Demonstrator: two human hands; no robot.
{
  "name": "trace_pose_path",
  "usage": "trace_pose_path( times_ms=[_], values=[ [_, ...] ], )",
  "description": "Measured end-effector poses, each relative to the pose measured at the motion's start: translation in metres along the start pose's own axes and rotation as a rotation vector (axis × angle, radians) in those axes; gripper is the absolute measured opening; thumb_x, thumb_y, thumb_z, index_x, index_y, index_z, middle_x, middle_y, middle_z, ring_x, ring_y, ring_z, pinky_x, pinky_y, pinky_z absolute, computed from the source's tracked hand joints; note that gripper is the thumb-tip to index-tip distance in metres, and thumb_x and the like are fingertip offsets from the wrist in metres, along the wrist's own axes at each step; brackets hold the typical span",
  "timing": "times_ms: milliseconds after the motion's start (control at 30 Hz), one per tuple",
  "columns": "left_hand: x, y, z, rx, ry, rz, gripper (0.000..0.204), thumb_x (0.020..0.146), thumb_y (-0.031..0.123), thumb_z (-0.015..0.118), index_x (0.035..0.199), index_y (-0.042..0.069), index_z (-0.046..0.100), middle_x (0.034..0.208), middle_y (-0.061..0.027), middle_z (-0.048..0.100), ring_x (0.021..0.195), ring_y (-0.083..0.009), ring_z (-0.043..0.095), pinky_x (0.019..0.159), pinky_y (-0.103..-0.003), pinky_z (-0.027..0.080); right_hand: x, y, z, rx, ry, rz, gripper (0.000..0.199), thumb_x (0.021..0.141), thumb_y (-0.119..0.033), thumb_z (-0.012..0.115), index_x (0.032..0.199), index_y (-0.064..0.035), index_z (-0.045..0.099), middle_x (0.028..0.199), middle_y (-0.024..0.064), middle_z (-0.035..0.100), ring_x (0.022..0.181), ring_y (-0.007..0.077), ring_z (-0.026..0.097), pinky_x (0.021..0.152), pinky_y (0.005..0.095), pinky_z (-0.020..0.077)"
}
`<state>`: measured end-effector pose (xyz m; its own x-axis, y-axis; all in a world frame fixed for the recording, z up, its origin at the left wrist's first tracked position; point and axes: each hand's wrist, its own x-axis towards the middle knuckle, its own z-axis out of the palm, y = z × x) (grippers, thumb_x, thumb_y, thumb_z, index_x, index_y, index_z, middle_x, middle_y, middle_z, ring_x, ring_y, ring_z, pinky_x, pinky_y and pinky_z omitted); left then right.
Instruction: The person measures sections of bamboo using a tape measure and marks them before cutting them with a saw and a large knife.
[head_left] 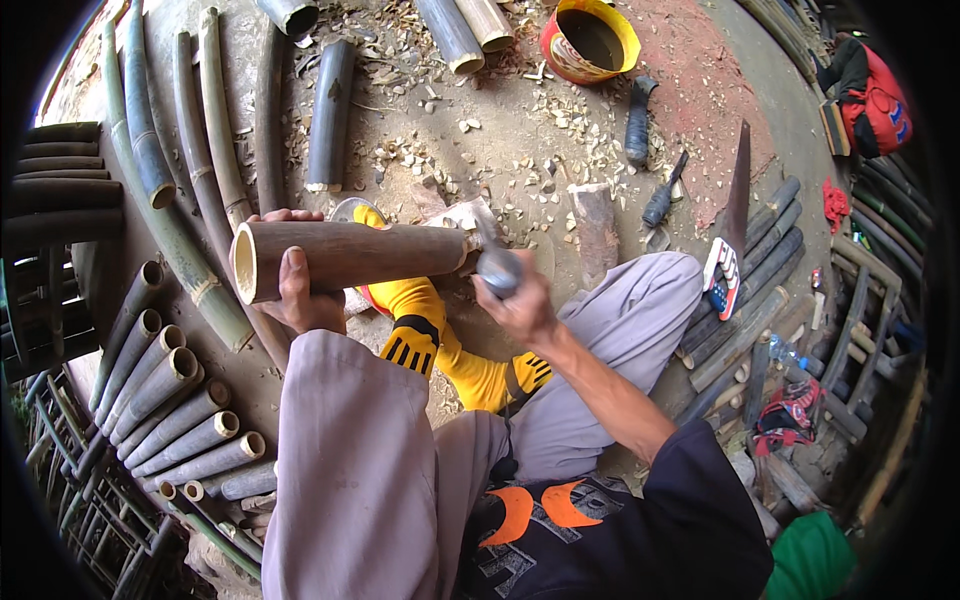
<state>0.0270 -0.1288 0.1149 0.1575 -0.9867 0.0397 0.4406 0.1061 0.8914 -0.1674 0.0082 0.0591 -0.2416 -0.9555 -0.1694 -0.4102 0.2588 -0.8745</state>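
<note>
Left hand (300, 300) fingers clasp a smooth hollow bamboo tube (350, 255); right hand (520, 305) grips a blade handle (497, 268).

Grey trousers (360, 450), a black shirt (640, 530) with orange marks, bare forearms, and yellow-and-black socks (440, 330) far out.

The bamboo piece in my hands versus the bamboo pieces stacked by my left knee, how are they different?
The held bamboo piece is dark brown, gripped by the left hand off the ground; the stacked bamboo pieces are paler grey-green and lie on the ground. The held one looks thicker. The right hand works a tool at its end. All are hollow tubes.
</note>
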Motion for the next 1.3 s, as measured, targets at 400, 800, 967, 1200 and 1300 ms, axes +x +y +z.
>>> trace_pose_path(
  times_ms=[400, 800, 967, 1200, 1300],
  values=[
    [-0.002, -0.002, -0.009, -0.020, -0.088, -0.006, 0.069, 0.072, 0.019, 0.073, 0.130, 0.008, 0.036, 0.110, -0.0106, 0.050, 0.106, -0.0278, 0.053, 0.102, -0.046, 0.040, -0.013, 0.000, 0.002, 0.270, 0.190, -0.146, 0.033, 0.081, -0.015, 0.072, 0.101, -0.0009, 0.050, 0.068, 0.0084, 0.059, 0.061, 0.0150, 0.060, 0.057, 0.0297, 0.0508],
    [0.005, -0.001, -0.030, -0.062, -0.258, -0.004, 0.075, 0.066, 0.022, 0.077, 0.129, 0.007, 0.038, 0.111, -0.0107, 0.050, 0.109, -0.0285, 0.051, 0.103, -0.045, 0.037, -0.003, -0.030, -0.009, 0.312, 0.205, -0.153, 0.027, 0.080, -0.009, 0.073, 0.092, 0.0014, 0.052, 0.070, 0.0051, 0.059, 0.058, 0.0129, 0.056, 0.055, 0.0277, 0.0495],
    [0.003, -0.003, -0.013, -0.006, -0.374, 0.008, 0.076, 0.064, 0.020, 0.078, 0.128, 0.006, 0.039, 0.110, -0.0132, 0.050, 0.108, -0.0304, 0.052, 0.101, -0.047, 0.039, 0.008, 0.036, 0.003, -0.027, -0.124, 0.136, 0.034, 0.077, -0.016, 0.073, 0.095, 0.0015, 0.050, 0.072, 0.0215, 0.064, 0.065, 0.0325, 0.068, 0.055, 0.0392, 0.0523],
    [0.008, 0.001, -0.026, 0.053, -0.380, 0.007, 0.080, 0.062, 0.023, 0.080, 0.128, 0.005, 0.039, 0.112, -0.0131, 0.050, 0.110, -0.0303, 0.051, 0.101, -0.045, 0.039, -0.012, -0.019, -0.011, 0.228, 0.126, 0.027, 0.031, 0.079, -0.017, 0.072, 0.097, 0.0013, 0.054, 0.076, 0.0149, 0.066, 0.071, 0.0226, 0.068, 0.061, 0.0351, 0.0536],
    [0.008, -0.011, -0.032, 0.100, -0.299, 0.002, 0.080, 0.064, 0.025, 0.077, 0.131, 0.003, 0.039, 0.113, -0.0140, 0.050, 0.110, -0.0303, 0.051, 0.100, -0.045, 0.040, -0.007, 0.026, 0.007, 0.021, -0.007, 0.121, 0.033, 0.078, -0.017, 0.072, 0.097, 0.0018, 0.053, 0.076, 0.0174, 0.066, 0.071, 0.0241, 0.068, 0.061, 0.0372, 0.0537]
  ],
)
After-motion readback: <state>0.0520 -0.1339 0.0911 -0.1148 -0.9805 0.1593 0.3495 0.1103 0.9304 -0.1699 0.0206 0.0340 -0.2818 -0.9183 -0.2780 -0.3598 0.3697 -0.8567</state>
